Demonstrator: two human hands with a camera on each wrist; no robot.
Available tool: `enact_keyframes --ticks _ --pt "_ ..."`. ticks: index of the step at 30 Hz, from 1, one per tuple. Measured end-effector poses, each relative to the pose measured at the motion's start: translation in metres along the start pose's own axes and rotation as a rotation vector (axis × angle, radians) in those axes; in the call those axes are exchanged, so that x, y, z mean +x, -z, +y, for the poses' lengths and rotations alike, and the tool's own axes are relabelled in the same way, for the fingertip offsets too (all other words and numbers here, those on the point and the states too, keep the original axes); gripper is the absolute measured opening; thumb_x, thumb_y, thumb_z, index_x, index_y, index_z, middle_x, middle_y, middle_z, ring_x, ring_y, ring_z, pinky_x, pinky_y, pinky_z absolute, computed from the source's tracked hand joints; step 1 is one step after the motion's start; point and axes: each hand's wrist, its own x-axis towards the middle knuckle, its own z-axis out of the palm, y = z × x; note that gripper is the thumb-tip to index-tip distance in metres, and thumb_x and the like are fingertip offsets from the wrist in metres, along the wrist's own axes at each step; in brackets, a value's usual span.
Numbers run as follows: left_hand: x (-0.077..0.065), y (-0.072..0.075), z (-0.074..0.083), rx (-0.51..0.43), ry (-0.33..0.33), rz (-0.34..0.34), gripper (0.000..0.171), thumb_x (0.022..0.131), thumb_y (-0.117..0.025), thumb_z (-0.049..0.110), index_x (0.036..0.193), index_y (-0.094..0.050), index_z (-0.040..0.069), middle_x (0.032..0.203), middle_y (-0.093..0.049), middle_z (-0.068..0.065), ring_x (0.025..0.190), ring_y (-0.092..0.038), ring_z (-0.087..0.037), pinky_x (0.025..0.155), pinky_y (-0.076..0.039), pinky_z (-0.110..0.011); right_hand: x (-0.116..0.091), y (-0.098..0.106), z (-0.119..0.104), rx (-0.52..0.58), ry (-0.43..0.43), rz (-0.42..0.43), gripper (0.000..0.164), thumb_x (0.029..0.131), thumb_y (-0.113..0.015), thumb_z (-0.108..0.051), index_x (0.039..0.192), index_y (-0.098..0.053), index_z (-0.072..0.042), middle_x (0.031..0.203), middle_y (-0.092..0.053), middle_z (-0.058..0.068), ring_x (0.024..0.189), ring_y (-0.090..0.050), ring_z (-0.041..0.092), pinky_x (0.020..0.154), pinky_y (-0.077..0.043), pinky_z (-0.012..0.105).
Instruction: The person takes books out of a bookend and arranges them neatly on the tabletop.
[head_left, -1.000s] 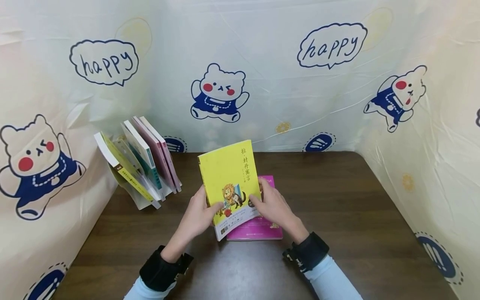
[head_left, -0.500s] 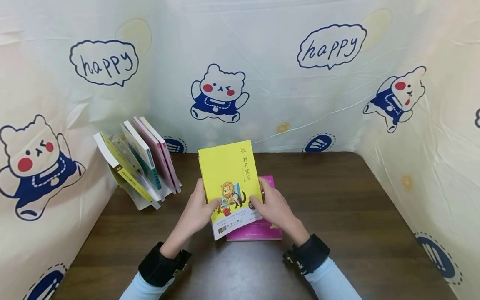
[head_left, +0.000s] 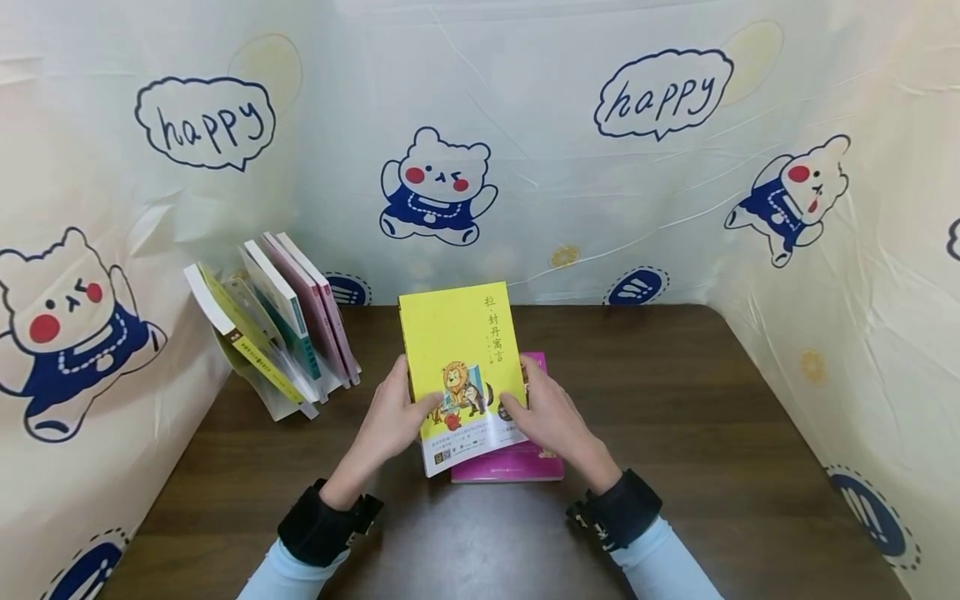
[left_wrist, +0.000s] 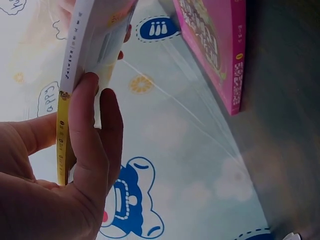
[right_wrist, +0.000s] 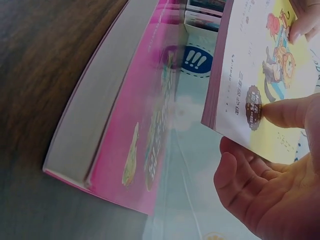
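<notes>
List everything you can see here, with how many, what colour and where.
yellow book: one, yellow with white lower band, held between both hands
pink book: one, pink, on the table, partly hidden by the yellow book from the head camera
row of books: several, exact count unclear, white, yellow, teal and pink, table's far left
table: one, dark brown, under the books
backdrop: pale, behind the table and along both sides
bears: three plainly visible, blue and white with red cheeks, printed on the backdrop
speech bubbles: two, blue-outlined, reading "happy", upper backdrop
wristbands: two, black, one per wrist
sleeves: two, light blue, below the wristbands
left hand: one, bare, gripping the yellow book's left edge
right hand: one, bare, gripping its right edge
</notes>
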Motion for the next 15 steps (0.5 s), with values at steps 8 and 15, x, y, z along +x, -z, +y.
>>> enact_keyframes --ticks 8,15 --pt "0.0053 -0.0031 -0.0045 0.047 0.044 0.061 0.061 0.098 -0.073 0.004 0.150 -0.041 0.001 0.119 -0.067 -0.021 0.093 -0.074 -0.031 0.077 -0.063 -0.043 -0.0009 0.0016 0.0007 0.000 -0.022 0.009 0.066 0.099 -0.072 -0.028 0.153 -0.040 -0.009 0.106 -0.066 0.003 0.085 -0.064 0.015 0.069 -0.054 0.034" --pt "0.0066 -0.0050 -0.0069 0.042 0.059 0.104 0.065 0.098 -0.072 0.004 0.154 -0.040 0.002 0.119 -0.066 -0.022 0.091 -0.074 -0.030 0.071 -0.063 -0.039 -0.0028 0.0009 0.0044 0.061 -0.056 -0.006 0.059 0.098 -0.073 -0.026 0.146 -0.043 -0.013 0.104 -0.068 0.000 0.085 -0.067 0.015 0.070 -0.056 0.035"
